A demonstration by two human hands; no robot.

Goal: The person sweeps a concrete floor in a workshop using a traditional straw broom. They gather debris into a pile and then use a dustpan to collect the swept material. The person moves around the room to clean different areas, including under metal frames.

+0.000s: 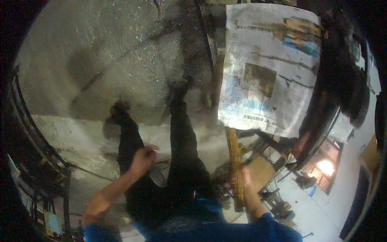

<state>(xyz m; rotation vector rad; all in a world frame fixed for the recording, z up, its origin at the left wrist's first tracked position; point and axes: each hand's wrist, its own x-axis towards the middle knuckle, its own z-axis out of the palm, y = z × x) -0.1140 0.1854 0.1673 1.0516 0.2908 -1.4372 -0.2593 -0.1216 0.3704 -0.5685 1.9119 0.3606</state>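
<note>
My left hand [143, 160] is in front of my left thigh, its fingers curled. A small pale spot shows at its fingertips, too blurred to name. Off to the right, my right hand [244, 177] is closed round a long, narrow yellow-brown bar [236, 151], which runs roughly lengthwise away from me. Beyond the bar's far end a sheet of newspaper [258, 52] with printed pictures lies spread out, its near edge meeting the bar's tip or just above it. Motion blur hides the finer detail of my fingers.
Grey, stained concrete floor [92, 52] stretches ahead of my feet. A dark metal frame [30, 125] stands at the left. Near my right hand are a light-brown board [261, 171] and several cluttered items. A bright lamp [325, 167] glows farther right, by a pale wall [354, 149].
</note>
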